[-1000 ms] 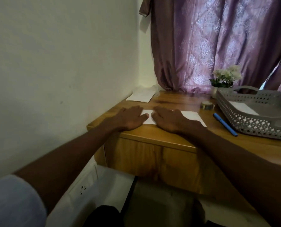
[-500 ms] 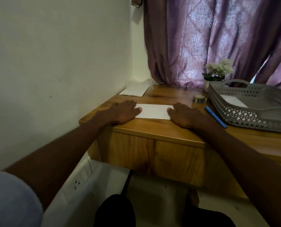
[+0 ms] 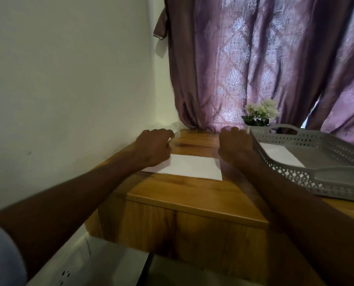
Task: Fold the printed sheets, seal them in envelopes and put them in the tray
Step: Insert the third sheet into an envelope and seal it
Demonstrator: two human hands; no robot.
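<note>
Clearly, a folded white sheet (image 3: 192, 167) lies flat on the wooden surface (image 3: 192, 195), its near-left corner covered by the left hand (image 3: 153, 148). That hand reaches past the sheet toward the back corner, fingers curled; something pale shows at the fingertips, but whether it is pinched cannot be told through the blur. The right hand (image 3: 235, 144) hovers just right of the sheet, its back to the camera and its fingers bent forward, so its grip, if any, is hidden; I cannot tell its state. A grey perforated tray (image 3: 337, 182) sits to the right, cut off by the frame edge, with one white envelope (image 3: 279, 153) lying inside. White flowers (image 3: 260, 112) stand behind the tray, partly hidden by its rim, before a purple curtain (image 3: 254, 58).
</note>
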